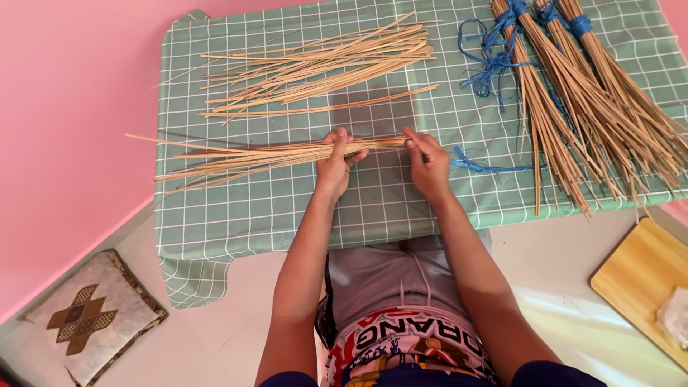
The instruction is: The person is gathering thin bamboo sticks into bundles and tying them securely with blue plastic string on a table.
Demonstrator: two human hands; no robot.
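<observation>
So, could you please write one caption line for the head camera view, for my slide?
Left hand and right hand grip a bundle of thin sticks on a green checked table.

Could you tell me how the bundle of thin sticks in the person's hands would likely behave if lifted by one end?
The stick bundle is probably light. Its loose left tips splay, so it would likely sag and fan out. Untied, sticks may slip from the left hand.

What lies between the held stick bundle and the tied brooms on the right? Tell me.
In the head view, a loose blue string on the green checked cloth, beside the right hand.
</observation>
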